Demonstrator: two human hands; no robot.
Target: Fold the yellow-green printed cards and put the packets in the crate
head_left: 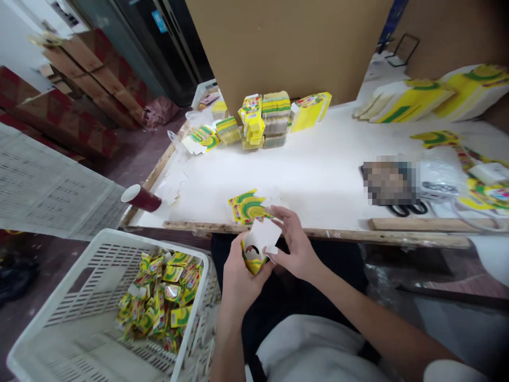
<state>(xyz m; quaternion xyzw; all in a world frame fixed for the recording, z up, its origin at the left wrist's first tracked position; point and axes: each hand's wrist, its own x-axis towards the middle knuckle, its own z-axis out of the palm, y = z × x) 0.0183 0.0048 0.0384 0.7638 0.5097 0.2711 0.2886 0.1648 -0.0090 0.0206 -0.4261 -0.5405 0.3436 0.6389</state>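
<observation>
White bench [318, 175] spans twelve o'clock. At its near edge, the left hand [243, 284] grips a small yellow carton [253, 265]; the right hand [298, 251], at the carton's three o'clock, pinches its open flaps [265, 234].

A pale sheen brightens the white tabletop [318, 164], while blur and wide-angle stretching affect the edges.
</observation>
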